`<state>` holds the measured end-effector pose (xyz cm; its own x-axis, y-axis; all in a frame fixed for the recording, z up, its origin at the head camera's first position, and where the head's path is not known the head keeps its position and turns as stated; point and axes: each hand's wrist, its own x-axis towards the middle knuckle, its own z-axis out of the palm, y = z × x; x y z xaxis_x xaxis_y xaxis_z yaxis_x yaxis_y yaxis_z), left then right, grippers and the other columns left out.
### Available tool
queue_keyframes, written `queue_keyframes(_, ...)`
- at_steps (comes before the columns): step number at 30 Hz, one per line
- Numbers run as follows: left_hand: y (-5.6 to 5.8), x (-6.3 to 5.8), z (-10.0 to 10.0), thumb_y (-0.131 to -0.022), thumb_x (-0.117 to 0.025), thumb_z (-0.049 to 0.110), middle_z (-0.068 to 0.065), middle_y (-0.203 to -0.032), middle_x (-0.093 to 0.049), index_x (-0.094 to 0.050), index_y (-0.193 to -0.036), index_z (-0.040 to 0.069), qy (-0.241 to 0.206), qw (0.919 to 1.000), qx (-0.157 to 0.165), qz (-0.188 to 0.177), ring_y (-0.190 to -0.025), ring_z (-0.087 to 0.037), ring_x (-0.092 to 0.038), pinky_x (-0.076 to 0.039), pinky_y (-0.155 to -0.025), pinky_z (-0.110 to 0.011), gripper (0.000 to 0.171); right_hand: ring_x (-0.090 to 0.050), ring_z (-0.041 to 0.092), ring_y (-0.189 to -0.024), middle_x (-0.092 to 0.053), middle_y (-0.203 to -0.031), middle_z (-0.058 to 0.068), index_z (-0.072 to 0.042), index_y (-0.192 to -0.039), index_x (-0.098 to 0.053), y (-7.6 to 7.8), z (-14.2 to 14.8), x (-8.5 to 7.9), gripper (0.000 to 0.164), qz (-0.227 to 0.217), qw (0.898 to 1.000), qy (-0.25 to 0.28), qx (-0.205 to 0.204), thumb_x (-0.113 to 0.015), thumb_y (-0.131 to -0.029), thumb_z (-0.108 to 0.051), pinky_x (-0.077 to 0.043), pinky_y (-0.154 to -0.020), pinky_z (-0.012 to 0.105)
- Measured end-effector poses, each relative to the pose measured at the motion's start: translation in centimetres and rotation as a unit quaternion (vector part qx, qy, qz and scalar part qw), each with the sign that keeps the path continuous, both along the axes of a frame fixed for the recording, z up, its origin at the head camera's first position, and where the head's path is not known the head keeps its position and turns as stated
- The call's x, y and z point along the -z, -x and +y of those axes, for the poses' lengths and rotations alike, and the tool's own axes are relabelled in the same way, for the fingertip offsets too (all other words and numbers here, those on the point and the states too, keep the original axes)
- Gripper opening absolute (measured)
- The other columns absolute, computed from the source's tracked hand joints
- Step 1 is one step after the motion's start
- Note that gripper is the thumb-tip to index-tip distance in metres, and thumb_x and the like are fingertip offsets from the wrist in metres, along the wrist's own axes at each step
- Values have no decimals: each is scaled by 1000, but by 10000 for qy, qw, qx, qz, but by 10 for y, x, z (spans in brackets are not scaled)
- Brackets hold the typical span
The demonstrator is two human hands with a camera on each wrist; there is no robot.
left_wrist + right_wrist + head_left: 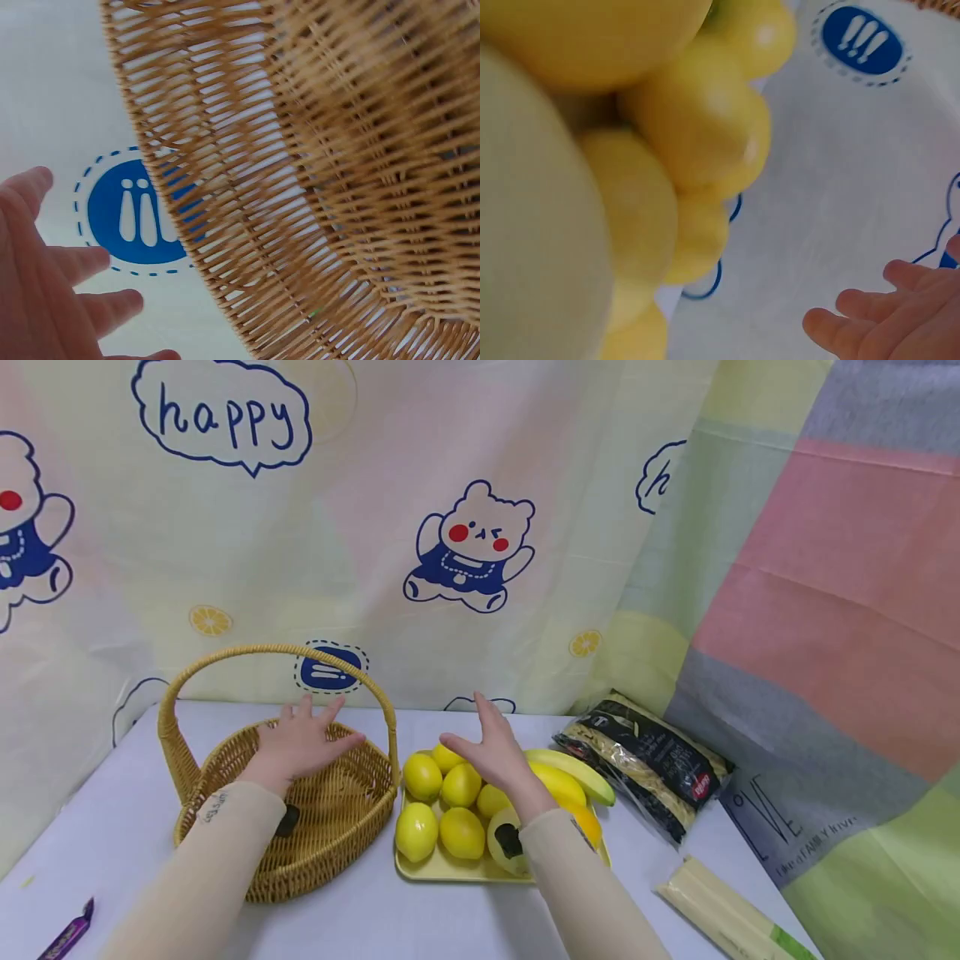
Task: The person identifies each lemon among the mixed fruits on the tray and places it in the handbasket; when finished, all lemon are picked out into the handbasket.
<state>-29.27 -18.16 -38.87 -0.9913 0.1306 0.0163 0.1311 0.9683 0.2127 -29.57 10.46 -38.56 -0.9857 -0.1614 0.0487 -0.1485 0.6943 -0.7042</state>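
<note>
My left hand (303,745) hovers over the wicker basket (341,839), inside the span of its arched handle, with fingers spread and nothing in them. In the left wrist view its fingers (112,307) stand apart from the woven rim. My right hand (495,752), also spread and holding nothing, is above the yellow tray (420,870). Several lemons (462,832) fill the left of that tray, and bananas (573,772) lie on its right. An orange fruit (588,822) and a pale round fruit (501,852) sit near its front, partly hidden by my right forearm.
A dark package with a clear window (652,760) lies behind the tray on the right. In front of it is a long beige packet (727,906). A purple pen-like item (69,933) rests at the front left. Printed cloth (360,543) hangs behind the table.
</note>
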Motion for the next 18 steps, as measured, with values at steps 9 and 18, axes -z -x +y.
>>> queue_keyframes(9, -22, -10, -7, -85, -29, 74, -30, -150, -1, -9, -150, 22, -1064, 9932, 216, -410, -132, -58, -8, -15, -94, -77, 86, -19, 31, -140, -18, -154, 5, -31, -148, -15, -35, -1, -4, 83, -341, 9835, 1778, 11, -65, -83, -43, -20, -110, 57)
queue_keyframes(18, -67, -22, -23, -91, -37, 61, -23, -152, -9, -8, -150, 18, -2169, 9730, 691, -379, -137, -47, -12, -16, -105, -65, 78, -24, 38, -137, -26, -150, 10, -21, -147, -22, -64, -1, 6, 79, -451, 9513, 3047, 113, -67, -84, -36, -25, -110, 53)
